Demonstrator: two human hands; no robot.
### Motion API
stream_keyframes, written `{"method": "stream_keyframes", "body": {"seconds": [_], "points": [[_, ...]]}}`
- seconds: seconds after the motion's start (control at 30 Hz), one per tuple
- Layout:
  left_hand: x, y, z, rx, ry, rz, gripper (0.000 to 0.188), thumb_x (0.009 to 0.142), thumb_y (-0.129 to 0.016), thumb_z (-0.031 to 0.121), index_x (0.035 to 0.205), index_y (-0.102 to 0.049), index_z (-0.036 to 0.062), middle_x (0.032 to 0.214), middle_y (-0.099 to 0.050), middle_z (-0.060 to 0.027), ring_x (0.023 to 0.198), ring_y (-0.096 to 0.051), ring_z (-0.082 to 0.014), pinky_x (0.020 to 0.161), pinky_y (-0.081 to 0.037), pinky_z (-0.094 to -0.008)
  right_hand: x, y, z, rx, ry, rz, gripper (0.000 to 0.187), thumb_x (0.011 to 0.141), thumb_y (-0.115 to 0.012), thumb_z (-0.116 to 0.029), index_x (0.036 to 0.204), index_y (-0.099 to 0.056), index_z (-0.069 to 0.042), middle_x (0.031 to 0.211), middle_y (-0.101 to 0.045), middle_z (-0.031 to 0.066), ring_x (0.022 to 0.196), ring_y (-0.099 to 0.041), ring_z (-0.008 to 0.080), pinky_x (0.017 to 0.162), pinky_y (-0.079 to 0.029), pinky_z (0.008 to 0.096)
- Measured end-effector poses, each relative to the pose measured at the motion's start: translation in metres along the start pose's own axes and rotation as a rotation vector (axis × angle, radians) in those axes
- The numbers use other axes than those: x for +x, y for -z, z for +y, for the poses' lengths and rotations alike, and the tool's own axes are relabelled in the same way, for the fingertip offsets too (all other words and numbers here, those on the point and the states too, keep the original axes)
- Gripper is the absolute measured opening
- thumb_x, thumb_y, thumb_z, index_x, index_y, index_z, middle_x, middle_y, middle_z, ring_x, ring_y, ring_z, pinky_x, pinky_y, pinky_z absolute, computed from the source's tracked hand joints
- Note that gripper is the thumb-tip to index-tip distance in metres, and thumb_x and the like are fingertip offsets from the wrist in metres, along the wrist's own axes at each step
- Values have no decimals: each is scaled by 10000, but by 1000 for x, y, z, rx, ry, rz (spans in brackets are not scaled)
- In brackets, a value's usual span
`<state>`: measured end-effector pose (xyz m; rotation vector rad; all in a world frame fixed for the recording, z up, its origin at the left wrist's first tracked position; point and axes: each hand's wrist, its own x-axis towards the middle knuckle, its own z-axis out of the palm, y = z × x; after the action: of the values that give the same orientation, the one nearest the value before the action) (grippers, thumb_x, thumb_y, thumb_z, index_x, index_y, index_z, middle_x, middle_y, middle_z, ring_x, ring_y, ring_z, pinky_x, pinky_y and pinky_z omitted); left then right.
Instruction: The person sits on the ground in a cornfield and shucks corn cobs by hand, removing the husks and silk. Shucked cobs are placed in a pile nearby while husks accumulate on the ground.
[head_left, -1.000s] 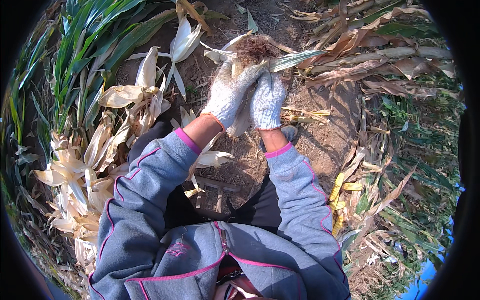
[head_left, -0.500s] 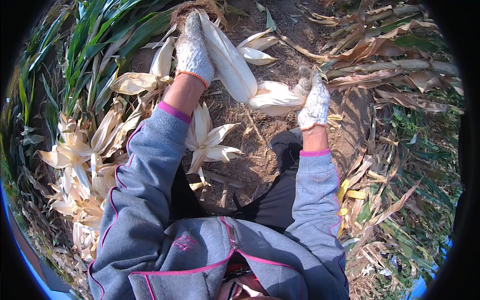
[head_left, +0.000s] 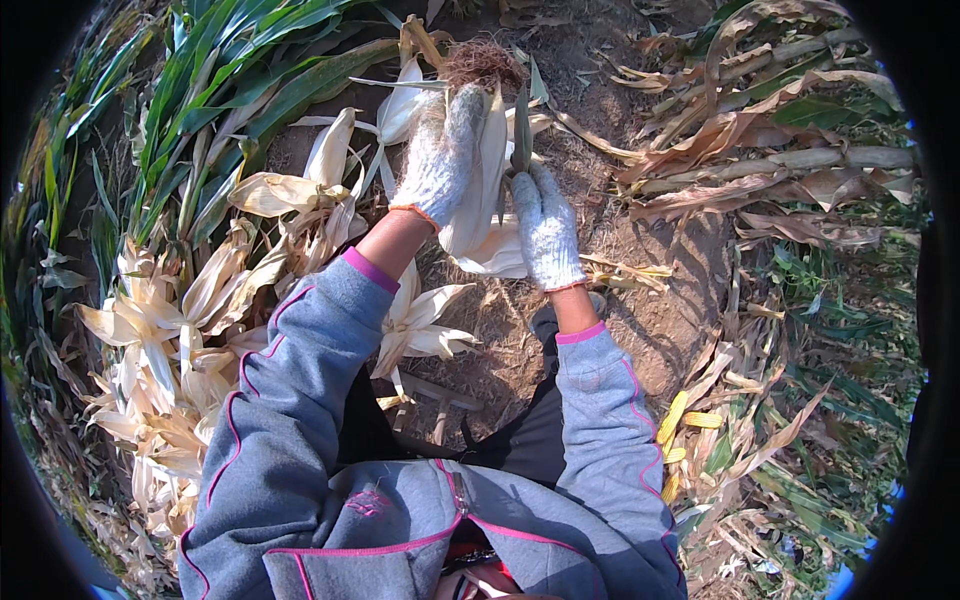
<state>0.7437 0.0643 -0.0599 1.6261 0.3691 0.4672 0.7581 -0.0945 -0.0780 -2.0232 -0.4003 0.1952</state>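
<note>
My left hand [head_left: 440, 155], in a whitish knit glove with dirty fingertips, is closed around a corn ear in its pale husk [head_left: 488, 170]. Dark reddish silk [head_left: 483, 65] tufts out at the ear's far end. Close by on the right, my gloved right hand [head_left: 548, 225] has its fingers pressed together at the base of a narrow green husk leaf [head_left: 521, 135] beside the ear. A pale husk flap [head_left: 500, 252] hangs below the ear, partly behind the hands. Whatever kernels the ear has are hidden.
Emptied pale husks [head_left: 160, 330] pile up at left, with another spread husk [head_left: 425, 320] nearer my legs. Several bare yellow corn ears [head_left: 703, 420] lie at right. Green stalks [head_left: 230, 90] stand far left; dry stalks [head_left: 780, 160] lie far right. A small wooden stool [head_left: 440, 400] shows between my legs.
My left hand has moved right and slightly nearer with the ear. My right hand has let go of the pulled-out pale husk flap and come left to the green leaf.
</note>
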Motion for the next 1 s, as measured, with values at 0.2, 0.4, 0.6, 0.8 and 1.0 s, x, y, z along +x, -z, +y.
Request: {"method": "stream_keyframes", "body": {"seconds": [0.2, 0.4, 0.6, 0.8, 1.0], "points": [[-9, -15, -24, 310, -236, -34, 406, 854, -510, 203, 1181, -484, -36, 1108, -544, -263, 1019, -529, -396, 881, -418, -450, -5, -18, -1, 446, -49, -55, 448, 954, -506, -317, 1265, -460, 3, 1140, -594, 156, 1014, -579, 226, 861, -451, 347], [-15, -11, -24, 575, -368, -124, 357, 826, -511, 126, 1141, -490, -40, 1043, -555, -272, 958, -537, -429, 819, -434, -477, 0, -18, -1, 574, -64, -49, 551, 829, -716, -281, 1225, -461, 4, 1124, -597, 117, 999, -573, 168, 859, -461, 302], [-9, -16, -20, -115, 176, 46, 220, 933, -491, 217, 1010, -549, 19, 904, -597, -165, 816, -583, -299, 717, -487, -401, 8, -6, 21, 559, -260, 199, 383, 829, -690, -183, 1116, -549, 28, 1014, -629, 80, 874, -584, 144, 754, -484, 297], [31, 42, -18, -922, 571, 330, 328, 967, -451, 338, 1081, -563, 52, 968, -637, -128, 858, -617, -260, 766, -521, -401, 20, 43, 33, 1078, -492, 451, 572, 849, -585, -444, 1255, -468, -60, 1211, -528, 113, 1070, -523, 255, 908, -449, 427], [45, 57, -29, -581, 320, 237, 220, 907, -556, 233, 1013, -588, 44, 913, -608, -124, 864, -595, -224, 744, -504, -355, 21, 71, 39, 1164, -421, 492, 626, 825, -642, -419, 1302, -418, -81, 1249, -500, 132, 1107, -517, 307, 944, -434, 513]]}}
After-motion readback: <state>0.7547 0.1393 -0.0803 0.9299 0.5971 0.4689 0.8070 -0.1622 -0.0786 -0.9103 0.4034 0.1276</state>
